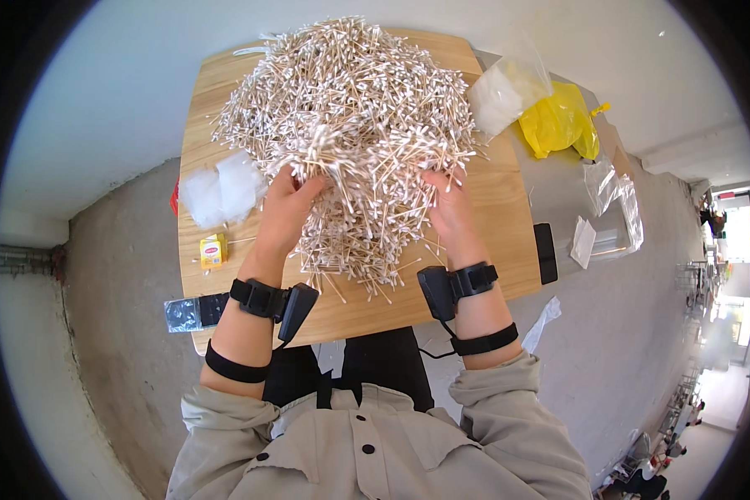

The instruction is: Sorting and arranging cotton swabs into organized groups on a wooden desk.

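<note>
— Swabs (350, 125) lie heaped across the wooden surface (508, 217); left hand (285, 208) pinches a bundle, right hand (448, 204) digs in, fingers curled.

— Risk?

— Loose sticks near the front edge could roll off if either hand drags back.

From my remote seat, the fingertips of the left hand (285, 207) were buried in the heap of cotton swabs (350, 125), so I could not tell how many it gripped. The right hand (448, 208) likewise had its fingers hidden among the sticks. The heap covered most of the desk (508, 208) top. What the yellow bag (558, 121) held stayed hidden. The small yellow box (213, 250) was too small to identify.
</note>
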Available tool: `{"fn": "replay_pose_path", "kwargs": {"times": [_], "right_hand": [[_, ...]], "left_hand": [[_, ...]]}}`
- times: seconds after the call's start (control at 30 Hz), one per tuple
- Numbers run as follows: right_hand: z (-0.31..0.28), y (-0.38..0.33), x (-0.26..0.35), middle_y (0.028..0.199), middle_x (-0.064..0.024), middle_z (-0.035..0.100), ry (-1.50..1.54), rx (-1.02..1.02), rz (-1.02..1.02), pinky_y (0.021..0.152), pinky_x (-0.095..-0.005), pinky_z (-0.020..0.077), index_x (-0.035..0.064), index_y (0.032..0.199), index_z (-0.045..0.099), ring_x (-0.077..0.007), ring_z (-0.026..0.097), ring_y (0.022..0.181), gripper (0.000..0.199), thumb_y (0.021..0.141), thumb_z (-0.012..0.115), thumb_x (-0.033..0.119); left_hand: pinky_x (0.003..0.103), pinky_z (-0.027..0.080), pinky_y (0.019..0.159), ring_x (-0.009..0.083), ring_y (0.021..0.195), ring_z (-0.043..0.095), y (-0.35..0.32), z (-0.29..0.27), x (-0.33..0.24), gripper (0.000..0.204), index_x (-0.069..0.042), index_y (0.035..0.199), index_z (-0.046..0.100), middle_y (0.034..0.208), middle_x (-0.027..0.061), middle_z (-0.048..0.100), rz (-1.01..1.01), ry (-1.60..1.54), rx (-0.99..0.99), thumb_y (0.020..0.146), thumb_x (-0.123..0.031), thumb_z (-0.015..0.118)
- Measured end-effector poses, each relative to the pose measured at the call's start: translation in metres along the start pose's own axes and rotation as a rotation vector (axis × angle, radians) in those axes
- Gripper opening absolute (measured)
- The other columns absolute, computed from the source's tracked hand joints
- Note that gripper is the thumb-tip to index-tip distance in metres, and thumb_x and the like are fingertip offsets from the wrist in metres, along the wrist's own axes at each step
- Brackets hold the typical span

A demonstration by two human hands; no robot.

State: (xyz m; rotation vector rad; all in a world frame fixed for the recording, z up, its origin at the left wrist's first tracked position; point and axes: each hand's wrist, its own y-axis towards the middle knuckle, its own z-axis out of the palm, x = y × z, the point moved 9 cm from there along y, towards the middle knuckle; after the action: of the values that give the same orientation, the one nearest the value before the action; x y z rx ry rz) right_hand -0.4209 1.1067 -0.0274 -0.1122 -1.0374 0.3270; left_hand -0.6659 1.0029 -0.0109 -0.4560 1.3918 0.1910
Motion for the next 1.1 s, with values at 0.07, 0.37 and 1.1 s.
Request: {"fn": "replay_pose_path", "kwargs": {"times": [0.07,0.37,1.1], "right_hand": [[0.015,-0.010,0.014,0.099,-0.0070,0.062,-0.011,-0.003,-0.098,0.081,-0.0286,0.0485,0.0016,0.110,0.056,-0.0156,0.060,0.088,0.031,0.080,0.064,-0.003],[0.037,-0.010,0.017,0.104,-0.0079,0.060,-0.601,0.245,-0.137,0.088,-0.0308,0.0435,0.0029,0.122,0.056,-0.0182,0.056,0.098,0.036,0.088,0.063,0.012],[-0.018,-0.097,-0.048,0.137,-0.0245,0.031,-1.480,-0.041,-0.489,0.106,-0.0479,0.0284,-0.0028,0.143,0.026,-0.0435,0.030,0.130,0.114,0.054,0.088,0.032]], "left_hand": [[0.025,0.040,0.062,0.0076,0.070,0.049,-0.002,0.010,-0.014,0.034,0.001,0.110,0.055,0.083,0.0008,0.058,0.120,-0.026,0.024,0.084,-0.017,0.068],[0.030,0.044,0.088,0.0172,0.097,0.059,0.000,0.008,-0.009,0.043,0.004,0.121,0.053,0.107,0.0114,0.064,-0.137,-0.071,-0.007,0.085,-0.017,0.063],[0.049,0.024,0.111,0.0482,0.140,0.011,-0.081,0.010,0.064,0.140,-0.003,0.150,0.005,0.151,0.0332,0.002,0.331,0.986,0.073,0.044,-0.029,0.092]]}}
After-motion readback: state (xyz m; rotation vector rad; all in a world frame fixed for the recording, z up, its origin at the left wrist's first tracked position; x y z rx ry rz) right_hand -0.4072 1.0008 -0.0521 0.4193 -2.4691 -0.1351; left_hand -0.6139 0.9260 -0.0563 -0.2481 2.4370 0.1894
